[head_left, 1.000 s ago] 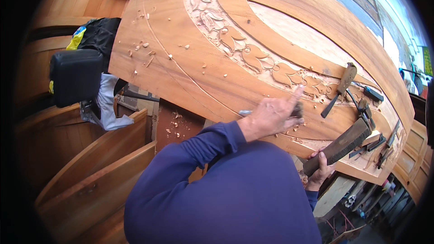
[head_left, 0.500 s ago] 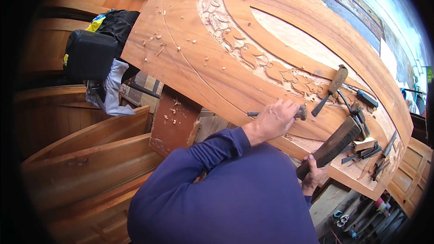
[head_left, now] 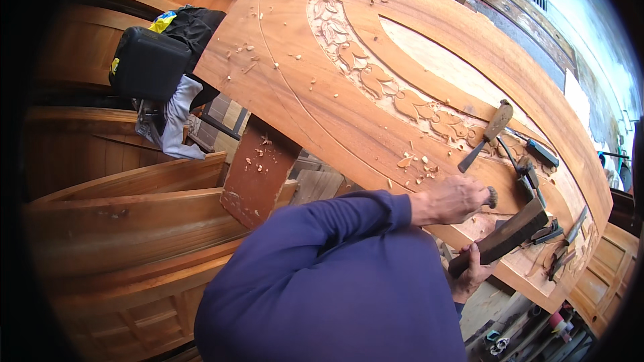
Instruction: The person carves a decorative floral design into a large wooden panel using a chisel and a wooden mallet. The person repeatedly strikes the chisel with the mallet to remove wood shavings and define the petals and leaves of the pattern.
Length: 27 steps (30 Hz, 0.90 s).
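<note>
My left hand is closed around a chisel over the near edge of a carved wooden panel. Only the worn butt of the chisel's handle shows past my fingers; its blade is hidden. Lower and to the right, my right hand grips a dark, blocky wooden mallet, tilted with its far end over the panel. A curved band of carved leaves and flowers runs across the panel. Beyond my hands lies another chisel with a wooden handle. Wood chips are scattered left of my left hand.
A blue-and-black tool and several carving tools lie on the panel's right part. At the left stand a black case, a grey cloth and wooden panels. A reddish-brown board sits below the panel's edge.
My left hand has moved right with the chisel, uncovering wood chips where it was. The mallet in my right hand has tipped lower. The whole view has shifted slightly.
</note>
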Motion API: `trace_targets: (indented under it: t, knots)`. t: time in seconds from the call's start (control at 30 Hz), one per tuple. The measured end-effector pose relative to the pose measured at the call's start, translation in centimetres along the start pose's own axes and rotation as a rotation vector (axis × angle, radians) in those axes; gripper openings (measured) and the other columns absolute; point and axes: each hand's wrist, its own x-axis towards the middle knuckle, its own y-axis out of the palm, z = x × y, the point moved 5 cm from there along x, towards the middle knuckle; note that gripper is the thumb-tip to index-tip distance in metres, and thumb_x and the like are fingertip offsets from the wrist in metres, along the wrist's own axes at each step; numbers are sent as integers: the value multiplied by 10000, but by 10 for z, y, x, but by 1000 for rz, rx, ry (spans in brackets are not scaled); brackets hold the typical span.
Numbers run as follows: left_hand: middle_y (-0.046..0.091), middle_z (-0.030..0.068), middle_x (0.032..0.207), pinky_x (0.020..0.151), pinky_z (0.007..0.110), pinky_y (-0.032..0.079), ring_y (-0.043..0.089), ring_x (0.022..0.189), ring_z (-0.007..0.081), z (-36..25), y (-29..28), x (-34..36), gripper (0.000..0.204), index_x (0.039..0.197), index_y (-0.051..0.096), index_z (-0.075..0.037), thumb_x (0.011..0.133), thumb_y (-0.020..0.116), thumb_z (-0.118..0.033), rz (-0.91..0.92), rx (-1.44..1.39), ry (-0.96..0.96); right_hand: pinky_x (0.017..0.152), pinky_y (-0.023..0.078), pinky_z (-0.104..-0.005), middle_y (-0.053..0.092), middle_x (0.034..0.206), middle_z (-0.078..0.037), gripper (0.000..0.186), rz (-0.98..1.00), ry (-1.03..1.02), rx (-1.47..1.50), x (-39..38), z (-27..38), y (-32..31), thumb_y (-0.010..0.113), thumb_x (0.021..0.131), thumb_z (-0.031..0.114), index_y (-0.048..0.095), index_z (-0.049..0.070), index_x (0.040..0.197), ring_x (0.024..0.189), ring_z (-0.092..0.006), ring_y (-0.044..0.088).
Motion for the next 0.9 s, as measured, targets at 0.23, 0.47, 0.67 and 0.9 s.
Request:
trace_targets:
  t: [0.23, 0.47, 0.67, 0.9]
  knots:
    - [709, 179, 764, 625, 429, 585, 748, 720, 334, 7, 70, 64, 263, 1055, 569, 10, 918, 668, -191, 63, 45, -67, 700, 562, -331, 619, 953, -82, 355, -6, -46, 20, -2, 6, -3, 742, 893, 82, 569, 7, 1194, 750, -191, 653]
    - [721, 190, 747, 596, 415, 592, 756, 702, 341, 18, 70, 94, 340, 1097, 527, 25, 927, 689, -222, 13, 72, -229, 682, 564, -336, 609, 934, -85, 387, -63, -11, 51, -4, 6, -11, 746, 878, 86, 555, 5, 1205, 741, -193, 649]
    - [719, 197, 752, 620, 447, 600, 757, 731, 366, 42, 56, 100, 423, 1133, 497, 4, 948, 733, -296, -73, 81, -371, 682, 534, -309, 629, 809, -73, 327, -86, -38, 23, -3, 12, -11, 706, 919, 110, 553, 9, 1190, 704, -165, 619]
    - [725, 206, 791, 653, 434, 612, 762, 754, 371, 52, 44, 101, 501, 1189, 490, 21, 945, 759, -324, -93, 62, -459, 663, 564, -342, 609, 933, -91, 376, -44, -1, 74, 8, 12, -8, 738, 879, 96, 556, -2, 1193, 720, -192, 645]
